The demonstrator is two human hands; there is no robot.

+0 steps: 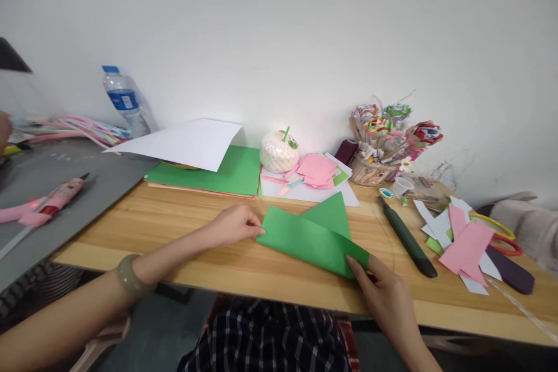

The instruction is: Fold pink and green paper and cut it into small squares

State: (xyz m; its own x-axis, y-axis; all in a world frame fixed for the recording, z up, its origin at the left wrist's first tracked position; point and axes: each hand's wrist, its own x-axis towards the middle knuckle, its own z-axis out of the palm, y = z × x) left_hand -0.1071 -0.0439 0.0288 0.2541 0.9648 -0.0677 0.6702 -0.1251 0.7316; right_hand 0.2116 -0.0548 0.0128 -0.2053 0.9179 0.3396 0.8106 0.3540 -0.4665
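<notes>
A folded sheet of green paper (309,238) is held just over the front part of the wooden table, its fold running along the near side. Behind the fold, a pointed corner of green paper sticks up and back. With thumb and fingers, my left hand (238,225) pinches the paper's left end. At the right end, my right hand (383,288) grips the near corner, thumb on top and fingers behind. A green bangle (131,275) sits on my left forearm.
Behind lie stacked green sheets (204,174) under white paper (187,142). Pink paper pieces (318,170) rest beside a white textured ornament (279,152). To the right are a dark green cutter (407,238), paper scraps (468,238) and scissors (508,244); left, a pink glue gun (58,195) and a bottle (124,99).
</notes>
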